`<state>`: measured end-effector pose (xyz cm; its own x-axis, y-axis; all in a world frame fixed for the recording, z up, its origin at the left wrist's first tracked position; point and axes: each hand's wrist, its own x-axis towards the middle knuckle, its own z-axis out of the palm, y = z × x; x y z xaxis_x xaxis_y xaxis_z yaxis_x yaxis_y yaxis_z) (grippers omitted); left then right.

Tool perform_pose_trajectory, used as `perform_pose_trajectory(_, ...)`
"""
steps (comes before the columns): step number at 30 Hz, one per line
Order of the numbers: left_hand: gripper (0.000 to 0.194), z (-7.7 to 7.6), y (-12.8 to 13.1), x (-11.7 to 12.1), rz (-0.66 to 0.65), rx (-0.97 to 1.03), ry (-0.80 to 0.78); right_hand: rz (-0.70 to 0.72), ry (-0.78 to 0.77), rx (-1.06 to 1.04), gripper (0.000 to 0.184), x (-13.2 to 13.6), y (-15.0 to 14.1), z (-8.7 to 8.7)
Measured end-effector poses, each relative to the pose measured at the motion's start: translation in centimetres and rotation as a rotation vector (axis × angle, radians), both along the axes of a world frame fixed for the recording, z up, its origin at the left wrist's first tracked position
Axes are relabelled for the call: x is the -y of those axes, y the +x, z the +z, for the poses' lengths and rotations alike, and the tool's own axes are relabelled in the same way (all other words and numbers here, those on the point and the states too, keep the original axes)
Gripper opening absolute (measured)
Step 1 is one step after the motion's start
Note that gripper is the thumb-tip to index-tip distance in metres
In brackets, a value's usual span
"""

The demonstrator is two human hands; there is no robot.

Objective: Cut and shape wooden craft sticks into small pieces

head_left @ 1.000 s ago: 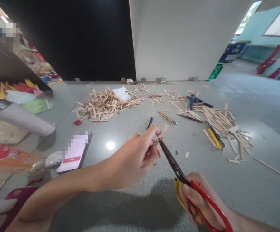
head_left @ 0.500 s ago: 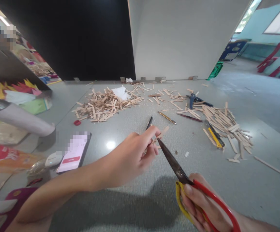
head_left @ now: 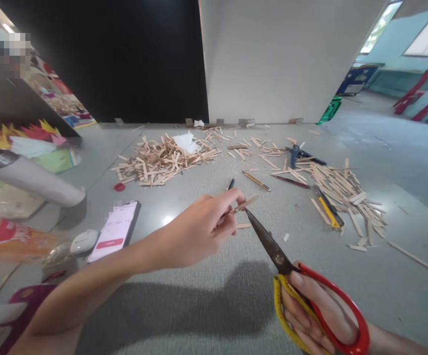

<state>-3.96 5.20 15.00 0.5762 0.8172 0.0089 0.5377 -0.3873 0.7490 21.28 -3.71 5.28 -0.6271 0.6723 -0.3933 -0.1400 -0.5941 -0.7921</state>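
Observation:
My left hand [head_left: 202, 227] pinches a thin wooden stick [head_left: 249, 200] between thumb and fingers above the grey table. The stick's free end points up and to the right. My right hand [head_left: 320, 305] is wrapped round the red and yellow handles of a pair of scissors [head_left: 269, 241]. The blades look closed or nearly so, and their tip is at the stick, close to my left fingertips. Whether the tip touches the wood I cannot tell. A short wooden piece [head_left: 244, 226] lies on the table just beyond the left fingers.
A pile of cut sticks [head_left: 158, 162] lies back left, with longer sticks [head_left: 341, 185] at right. Around them are a yellow utility knife [head_left: 328, 207], blue-handled pliers [head_left: 295, 154] and a pen [head_left: 256, 181]. A phone [head_left: 115, 231] lies left. Upright panels [head_left: 273, 64] stand at the back.
The scissors and my right hand have shifted slightly to the right. More of the stick shows beyond my left fingers, and the left hand has moved up a little.

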Motion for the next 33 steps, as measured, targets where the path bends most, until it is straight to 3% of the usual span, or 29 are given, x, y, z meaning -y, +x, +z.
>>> perform_pose_trajectory(5,0.018,0.54,0.0,-0.07,0.068,-0.002,-0.045,-0.053,0.101,-0.032,0.08,-0.24,-0.16,-0.52)
perform_pose_trajectory(17,0.035,0.7,0.04,-0.53,0.134,0.071,0.0,-0.058,0.157,0.028,0.078,-0.03,0.14,-1.02)
perform_pose_trajectory(22,0.047,0.59,0.03,-0.68,0.129,0.155,-0.073,-0.009,0.195,0.045,0.078,0.02,0.44,-1.03)
perform_pose_trajectory(27,0.052,0.84,-0.16,-0.79,0.135,0.235,-0.189,-0.049,0.228,0.066,0.08,0.23,0.38,-0.96)
perform_pose_trajectory(33,0.032,0.81,-0.41,-0.87,0.082,0.338,-0.302,-0.033,0.253,0.041,0.077,0.07,0.25,-0.62)
